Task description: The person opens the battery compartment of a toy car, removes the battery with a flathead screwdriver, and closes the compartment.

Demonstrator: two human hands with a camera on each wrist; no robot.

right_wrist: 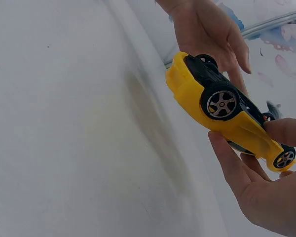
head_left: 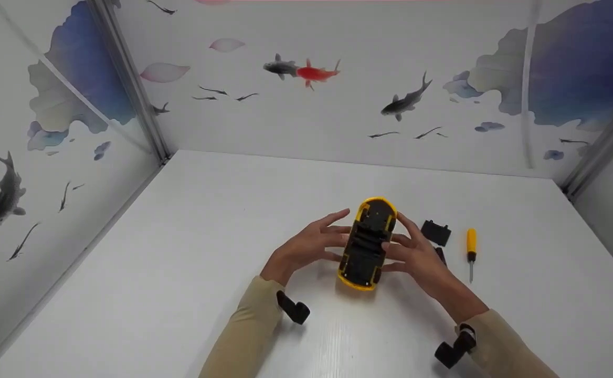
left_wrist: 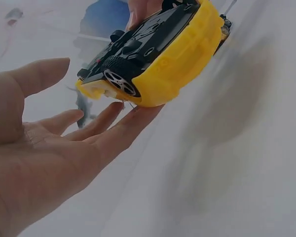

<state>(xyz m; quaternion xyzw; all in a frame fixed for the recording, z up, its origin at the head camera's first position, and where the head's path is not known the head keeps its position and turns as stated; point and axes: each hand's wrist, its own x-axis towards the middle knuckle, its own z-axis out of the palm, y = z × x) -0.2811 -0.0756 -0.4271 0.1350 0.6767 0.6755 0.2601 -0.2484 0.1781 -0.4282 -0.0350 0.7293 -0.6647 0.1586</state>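
A yellow toy car (head_left: 368, 244) is held upside down above the table, its black underside facing up. My right hand (head_left: 415, 256) grips it, with the thumb on the underside and the fingers along the yellow body, as the right wrist view shows. My left hand (left_wrist: 54, 133) supports the other side with extended fingers touching the body. Its thumb stands away from the car. Black wheels with silver rims show on the car (right_wrist: 229, 108) in the right wrist view. An open recess crosses the middle of the underside.
Right of my right hand lie a black plastic cover (head_left: 436, 233) and a screwdriver (head_left: 472, 247) with a yellow handle. Another small black piece (head_left: 441, 255) is partly hidden by that hand. Fish-patterned walls (head_left: 359, 105) border the white table (head_left: 207, 210) at the back and sides.
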